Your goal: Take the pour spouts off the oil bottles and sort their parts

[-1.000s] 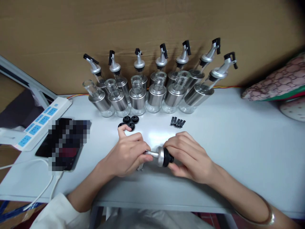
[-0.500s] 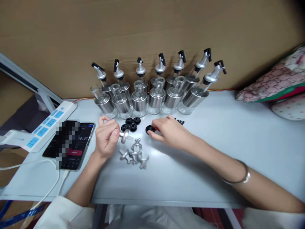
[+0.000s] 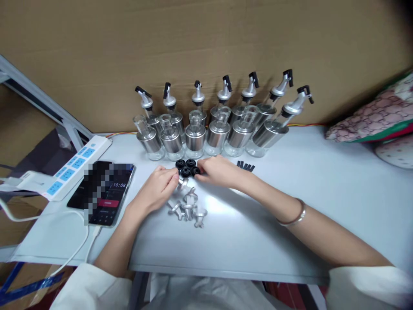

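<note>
My left hand (image 3: 158, 187) is closed on a silver pourer (image 3: 183, 184), whose round flange shows at the fingertips. Close by on its right, my right hand (image 3: 216, 171) has its thumb and fingers at the right edge of a cluster of black rubber stoppers (image 3: 190, 163); whether it grips one is hard to make out. Several more silver pourers (image 3: 188, 211) lie loose on the table just below the hands. Behind the stoppers stands a row of open glass bottles with steel bands (image 3: 195, 140).
Bottles with fitted spouts (image 3: 293, 107) stand at the back against cardboard (image 3: 200, 38). Small black pieces (image 3: 245, 166) lie right of centre. A phone (image 3: 108, 193), cables and a power strip (image 3: 77, 165) are at left, patterned fabric (image 3: 371, 116) at right.
My right hand has moved left to the stopper cluster, and the stopper it was holding apart no longer shows separately. My left hand has turned palm down with the pourer. The view has shifted slightly.
</note>
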A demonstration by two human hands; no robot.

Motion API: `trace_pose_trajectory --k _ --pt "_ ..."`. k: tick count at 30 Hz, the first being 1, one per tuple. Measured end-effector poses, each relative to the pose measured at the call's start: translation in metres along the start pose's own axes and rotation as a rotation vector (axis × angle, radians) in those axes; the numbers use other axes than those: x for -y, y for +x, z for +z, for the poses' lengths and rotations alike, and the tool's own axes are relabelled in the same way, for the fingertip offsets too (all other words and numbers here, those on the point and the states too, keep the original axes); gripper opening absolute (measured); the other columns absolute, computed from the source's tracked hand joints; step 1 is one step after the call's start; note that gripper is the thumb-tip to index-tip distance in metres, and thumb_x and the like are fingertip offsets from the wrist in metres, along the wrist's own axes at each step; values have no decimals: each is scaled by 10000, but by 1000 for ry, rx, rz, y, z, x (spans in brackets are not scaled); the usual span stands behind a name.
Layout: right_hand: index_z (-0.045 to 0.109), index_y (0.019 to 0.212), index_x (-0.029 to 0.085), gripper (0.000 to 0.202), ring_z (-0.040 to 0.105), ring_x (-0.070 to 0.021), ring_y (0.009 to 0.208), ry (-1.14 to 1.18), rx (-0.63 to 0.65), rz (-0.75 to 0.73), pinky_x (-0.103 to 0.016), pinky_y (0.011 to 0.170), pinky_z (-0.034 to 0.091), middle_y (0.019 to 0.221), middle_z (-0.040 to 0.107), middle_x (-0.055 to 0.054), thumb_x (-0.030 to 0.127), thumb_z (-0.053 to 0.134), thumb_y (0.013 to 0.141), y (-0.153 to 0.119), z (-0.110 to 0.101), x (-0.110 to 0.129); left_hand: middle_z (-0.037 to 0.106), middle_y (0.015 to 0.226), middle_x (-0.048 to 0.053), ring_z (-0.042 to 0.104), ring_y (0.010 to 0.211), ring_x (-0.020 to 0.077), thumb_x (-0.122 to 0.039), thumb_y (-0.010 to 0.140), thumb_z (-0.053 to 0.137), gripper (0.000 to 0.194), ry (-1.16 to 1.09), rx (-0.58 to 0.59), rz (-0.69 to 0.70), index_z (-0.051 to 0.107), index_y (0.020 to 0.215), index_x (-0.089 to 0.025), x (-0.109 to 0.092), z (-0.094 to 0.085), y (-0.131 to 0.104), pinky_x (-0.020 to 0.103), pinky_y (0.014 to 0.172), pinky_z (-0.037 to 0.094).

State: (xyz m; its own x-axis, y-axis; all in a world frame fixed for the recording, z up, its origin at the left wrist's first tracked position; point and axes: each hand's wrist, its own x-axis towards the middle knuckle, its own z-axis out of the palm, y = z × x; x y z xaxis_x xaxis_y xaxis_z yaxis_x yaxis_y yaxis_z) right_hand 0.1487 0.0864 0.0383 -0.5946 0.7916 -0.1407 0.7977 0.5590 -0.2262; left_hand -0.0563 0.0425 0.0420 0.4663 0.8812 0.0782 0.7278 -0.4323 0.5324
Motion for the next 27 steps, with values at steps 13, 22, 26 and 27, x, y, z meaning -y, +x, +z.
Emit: trace_pose_trajectory --k 13,22,26,27 --pt "603 843 149 260 618 -201 744 2 -79 -53 -321 733 331 816 687 -66 393 566 927 -44 0 5 503 628 -33 507 635 178 -351 961 309 278 -118 249 -326 472 772 -228 2 1 -13 289 666 322" --pt "625 927 136 235 638 -236 771 18 -75 -145 -334 736 365 876 710 -103 368 587 916 -49 -10 11 584 731 -23 521 688 152 -207 860 365 221 -104 329 -236 582 829 -223 1 1 -10 253 668 330" --pt "630 924 150 226 637 -235 774 79 0 -198 -330 736 396 869 714 -92 374 617 893 -52 -14 19 478 598 -48 449 569 140 -208 821 399 225 -76 303 -282 598 923 -235 0 4 -12 239 586 299" --pt "629 909 154 248 637 -231 765 102 23 -210 -327 735 399 851 713 -83 400 630 881 -54 -14 20 458 583 -50 443 559 139 -217 826 395 221 -77 294 -289 594 922 -232 -1 4 -12 236 577 295"
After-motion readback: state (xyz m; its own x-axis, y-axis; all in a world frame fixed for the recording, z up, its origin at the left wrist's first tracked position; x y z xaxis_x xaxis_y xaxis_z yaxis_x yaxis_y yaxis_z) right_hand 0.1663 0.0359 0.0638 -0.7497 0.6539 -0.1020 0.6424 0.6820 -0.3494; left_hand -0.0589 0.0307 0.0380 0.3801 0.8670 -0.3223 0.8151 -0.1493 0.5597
